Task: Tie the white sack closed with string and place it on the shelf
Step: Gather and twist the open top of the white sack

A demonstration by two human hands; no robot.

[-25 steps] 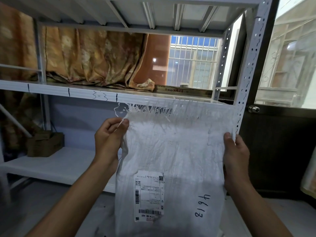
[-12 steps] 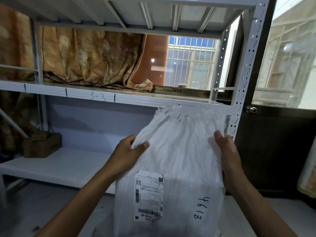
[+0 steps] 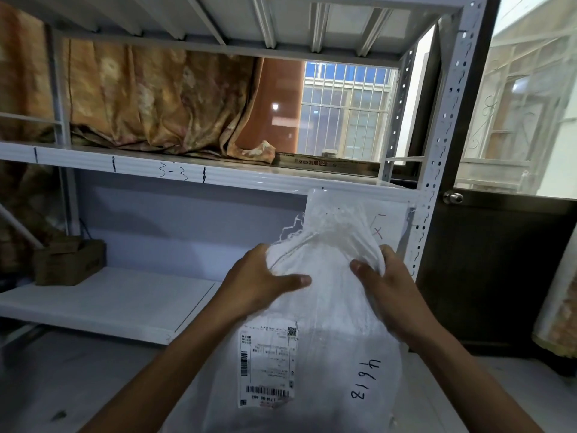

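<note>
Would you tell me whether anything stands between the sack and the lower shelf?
Nothing visible does: the left hand and right hand hold the sack before the lower shelf, and its cardboard box sits far left.

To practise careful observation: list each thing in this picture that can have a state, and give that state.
White sack: upright, mouth bunched together, untied; no string in sight.
Left hand: grips the sack's gathered neck.
Right hand: grips the neck from the other side.
Shipping label: stuck on the sack's front.
Curtain: bunched, hem lying on the middle shelf.
Cardboard box: resting on the lower shelf.
</note>
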